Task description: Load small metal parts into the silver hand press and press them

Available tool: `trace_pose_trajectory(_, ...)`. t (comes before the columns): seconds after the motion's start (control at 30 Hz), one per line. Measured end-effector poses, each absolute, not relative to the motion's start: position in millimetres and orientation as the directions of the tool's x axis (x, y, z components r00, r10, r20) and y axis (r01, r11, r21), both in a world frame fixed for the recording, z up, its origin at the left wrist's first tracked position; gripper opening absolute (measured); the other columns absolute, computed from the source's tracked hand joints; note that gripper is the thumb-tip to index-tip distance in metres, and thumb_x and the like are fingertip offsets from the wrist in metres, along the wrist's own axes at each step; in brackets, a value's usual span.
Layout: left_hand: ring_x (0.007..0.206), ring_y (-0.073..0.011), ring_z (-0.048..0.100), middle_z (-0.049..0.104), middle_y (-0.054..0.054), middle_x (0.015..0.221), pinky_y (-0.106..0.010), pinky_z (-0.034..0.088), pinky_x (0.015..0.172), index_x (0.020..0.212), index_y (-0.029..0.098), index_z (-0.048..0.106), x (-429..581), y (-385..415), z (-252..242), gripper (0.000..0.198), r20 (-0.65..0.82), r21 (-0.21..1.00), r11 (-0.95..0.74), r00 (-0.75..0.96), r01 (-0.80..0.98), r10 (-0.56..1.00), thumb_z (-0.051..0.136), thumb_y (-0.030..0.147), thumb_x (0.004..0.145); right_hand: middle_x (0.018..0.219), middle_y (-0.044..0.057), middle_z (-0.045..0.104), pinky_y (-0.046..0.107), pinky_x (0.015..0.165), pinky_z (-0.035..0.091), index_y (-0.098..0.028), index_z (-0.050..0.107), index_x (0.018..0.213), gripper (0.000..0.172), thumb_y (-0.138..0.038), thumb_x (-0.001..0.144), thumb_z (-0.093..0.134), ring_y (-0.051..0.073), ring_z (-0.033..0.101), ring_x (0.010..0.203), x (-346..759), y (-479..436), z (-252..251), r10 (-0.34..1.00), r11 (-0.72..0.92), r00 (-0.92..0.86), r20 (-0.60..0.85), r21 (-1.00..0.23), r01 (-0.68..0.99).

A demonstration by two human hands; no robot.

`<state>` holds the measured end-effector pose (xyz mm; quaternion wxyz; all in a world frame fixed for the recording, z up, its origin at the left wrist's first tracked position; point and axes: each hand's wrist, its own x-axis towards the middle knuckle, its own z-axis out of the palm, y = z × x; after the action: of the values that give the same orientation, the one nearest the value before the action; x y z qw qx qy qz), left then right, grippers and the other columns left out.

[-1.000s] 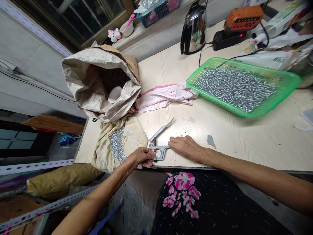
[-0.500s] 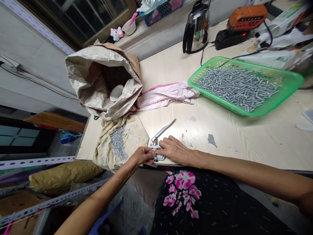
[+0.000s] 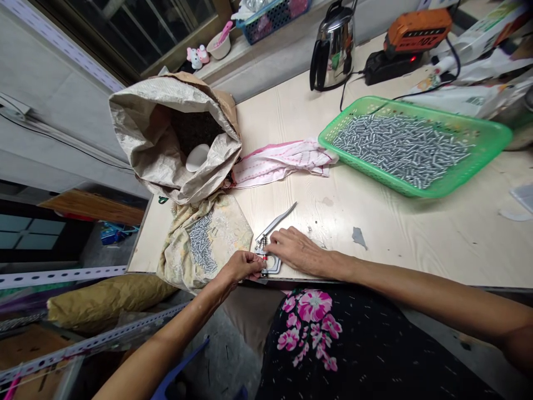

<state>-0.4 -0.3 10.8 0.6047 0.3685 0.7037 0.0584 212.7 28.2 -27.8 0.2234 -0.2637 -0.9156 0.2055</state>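
Note:
A metal hand-press plier with a long silvery lever handle and a coil spring lies at the table's front edge. My left hand pinches thumb and fingers together at its jaw; whatever they hold is too small to make out. A spot of red shows in the jaw beside the fingertips. My right hand lies over the plier from the right, fingers curled against its body near the spring. Left of the tool, a pile of small silvery metal pieces rests on a patterned cloth.
A green basket full of short silvery metal pieces stands at the right. An open woven sack stands back left, beside a pink-and-white towel. Behind are a steel kettle and an orange battery on its charger.
My right fingertips have drawn back from the jaw towards the spring, uncovering the red spot and more of the frame. My left hand stays pinched at the jaw.

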Motion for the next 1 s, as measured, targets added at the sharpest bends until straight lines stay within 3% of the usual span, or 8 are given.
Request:
trace_pose_trajectory(0.2, 0.049, -0.0103, 0.055, 0.059, 0.001, 0.051, -0.022, 0.045, 0.053, 0.065, 0.012, 0.066, 0, 3, 14, 0.047, -0.837, 0.487, 0.738, 0.007, 0.466, 0.548, 0.089, 0.048, 0.046, 0.124, 0.012, 0.056, 0.038, 0.085, 0.034, -0.017, 0.056, 0.119, 0.033, -0.036, 0.092, 0.057, 0.026, 0.046, 0.106, 239, 48, -16, 0.639, 0.751, -0.7, 0.319, -0.453, 0.48)
trace_pose_trajectory(0.3, 0.049, -0.01, 0.054, 0.06, 0.001, 0.052, -0.022, 0.045, 0.053, 0.063, 0.012, 0.065, 1, 4, 15, 0.047, -0.841, 0.486, 0.73, 0.031, 0.481, 0.54, 0.089, 0.049, 0.045, 0.136, 0.012, 0.051, 0.039, 0.085, 0.032, -0.018, 0.052, 0.124, 0.033, -0.028, 0.093, 0.054, 0.028, 0.043, 0.11, 250, 54, -18, 0.653, 0.754, -0.689, 0.314, -0.352, 0.554)
trace_pose_trajectory(0.57, 0.05, -0.0103, 0.054, 0.057, 0.002, 0.05, -0.022, 0.044, 0.053, 0.06, 0.012, 0.065, 2, 4, 14, 0.045, -0.834, 0.487, 0.707, 0.032, 0.514, 0.551, 0.089, 0.048, 0.047, 0.089, 0.006, 0.063, 0.036, 0.071, 0.026, -0.021, 0.06, 0.104, 0.018, -0.017, 0.095, 0.045, 0.024, 0.042, 0.089, 242, 92, -33, 0.606, 0.795, -0.762, 0.23, -0.152, 0.587)
trace_pose_trajectory(0.67, 0.049, -0.0095, 0.052, 0.058, 0.002, 0.051, -0.022, 0.044, 0.053, 0.059, 0.013, 0.065, 3, 3, 13, 0.044, -0.836, 0.48, 0.717, 0.017, 0.506, 0.548, 0.088, 0.047, 0.047, 0.085, 0.007, 0.064, 0.037, 0.074, 0.028, -0.02, 0.062, 0.092, 0.018, -0.016, 0.095, 0.045, 0.025, 0.043, 0.09, 242, 97, -30, 0.605, 0.796, -0.766, 0.217, -0.148, 0.587)
trace_pose_trajectory(0.73, 0.048, -0.0088, 0.051, 0.058, 0.002, 0.05, -0.022, 0.044, 0.053, 0.058, 0.013, 0.064, 3, 3, 12, 0.043, -0.838, 0.475, 0.721, 0.011, 0.504, 0.545, 0.088, 0.047, 0.047, 0.092, 0.008, 0.065, 0.039, 0.079, 0.031, -0.02, 0.063, 0.098, 0.016, -0.028, 0.094, 0.051, 0.026, 0.045, 0.096, 247, 94, -27, 0.626, 0.779, -0.752, 0.205, -0.19, 0.597)
trace_pose_trajectory(0.8, 0.047, -0.0081, 0.05, 0.057, 0.002, 0.049, -0.021, 0.043, 0.052, 0.057, 0.012, 0.065, 3, 3, 12, 0.043, -0.839, 0.476, 0.719, 0.016, 0.506, 0.544, 0.088, 0.048, 0.047, 0.112, 0.012, 0.063, 0.043, 0.088, 0.033, -0.016, 0.059, 0.118, 0.043, -0.05, 0.09, 0.056, 0.03, 0.045, 0.108, 257, 86, -26, 0.643, 0.763, -0.741, 0.196, -0.251, 0.595)
trace_pose_trajectory(0.9, 0.046, -0.0078, 0.05, 0.057, 0.002, 0.049, -0.021, 0.042, 0.051, 0.06, 0.012, 0.067, 3, 4, 13, 0.043, -0.841, 0.48, 0.72, 0.03, 0.501, 0.54, 0.088, 0.048, 0.046, 0.141, 0.023, 0.044, 0.054, 0.101, 0.029, -0.011, 0.039, 0.142, 0.095, -0.076, 0.076, 0.057, 0.039, 0.033, 0.13, 272, 72, -30, 0.643, 0.751, -0.749, 0.159, -0.324, 0.576)
trace_pose_trajectory(1.0, 0.046, -0.008, 0.05, 0.057, 0.002, 0.049, -0.021, 0.042, 0.05, 0.062, 0.012, 0.068, 4, 5, 14, 0.045, -0.84, 0.486, 0.721, 0.037, 0.494, 0.541, 0.089, 0.048, 0.045, 0.151, 0.025, 0.031, 0.063, 0.106, 0.023, -0.012, 0.027, 0.15, 0.114, -0.081, 0.066, 0.061, 0.044, 0.023, 0.137, 280, 64, -34, 0.61, 0.762, -0.785, 0.107, -0.35, 0.544)
